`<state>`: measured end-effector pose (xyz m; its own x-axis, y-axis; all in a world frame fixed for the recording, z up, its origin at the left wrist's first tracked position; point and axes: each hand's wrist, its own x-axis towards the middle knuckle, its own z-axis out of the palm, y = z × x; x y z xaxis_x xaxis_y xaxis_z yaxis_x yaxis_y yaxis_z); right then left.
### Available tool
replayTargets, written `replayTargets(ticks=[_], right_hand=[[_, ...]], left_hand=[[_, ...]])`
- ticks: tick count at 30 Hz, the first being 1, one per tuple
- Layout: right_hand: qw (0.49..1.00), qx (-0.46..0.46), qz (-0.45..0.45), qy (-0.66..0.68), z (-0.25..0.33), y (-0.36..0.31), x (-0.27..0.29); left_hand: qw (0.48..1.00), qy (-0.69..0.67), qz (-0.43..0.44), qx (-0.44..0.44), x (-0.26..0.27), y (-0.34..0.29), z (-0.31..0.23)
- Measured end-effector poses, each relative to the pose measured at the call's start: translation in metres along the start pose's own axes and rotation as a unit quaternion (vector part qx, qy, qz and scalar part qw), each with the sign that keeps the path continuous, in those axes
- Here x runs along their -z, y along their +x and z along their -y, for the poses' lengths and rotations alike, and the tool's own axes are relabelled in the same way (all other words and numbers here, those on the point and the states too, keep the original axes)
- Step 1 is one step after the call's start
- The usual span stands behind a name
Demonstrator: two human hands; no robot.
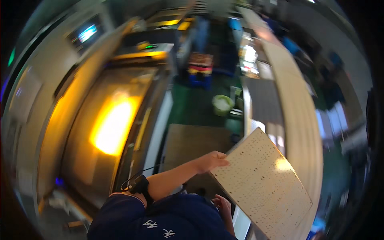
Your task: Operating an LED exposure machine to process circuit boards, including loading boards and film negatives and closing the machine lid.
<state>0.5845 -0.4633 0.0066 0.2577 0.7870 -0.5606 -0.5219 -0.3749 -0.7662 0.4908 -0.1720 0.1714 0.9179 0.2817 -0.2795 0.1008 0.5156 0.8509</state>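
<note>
The left hand's (213, 161) grip is clamped on a dotted, cream-coloured flat board (262, 182) at right. The right hand (223, 204) is near; I can't tell its grip.

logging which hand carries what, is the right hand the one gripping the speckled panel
No, the left hand grips the speckled panel by its edge, while the right hand shows apart from it.

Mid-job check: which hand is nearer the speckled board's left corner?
Left. The left hand grips the speckled board at that corner; the right hand is apart from it, back near the navy shirt.
</note>
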Motion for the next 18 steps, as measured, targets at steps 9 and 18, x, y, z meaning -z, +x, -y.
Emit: replayTargets(ticks=[9,18], right_hand=[[0.947,-0.021,0.208,-0.242,0.049,0.098,-0.105],[0.769,-0.04,0.341,-0.539,0.102,0.197,-0.318]], left_hand=[[0.787,-0.267,-0.447,-0.33,0.188,-0.272,0.097],[0.466,-0.373,-0.699,-0.394,0.273,-0.361,0.18]])
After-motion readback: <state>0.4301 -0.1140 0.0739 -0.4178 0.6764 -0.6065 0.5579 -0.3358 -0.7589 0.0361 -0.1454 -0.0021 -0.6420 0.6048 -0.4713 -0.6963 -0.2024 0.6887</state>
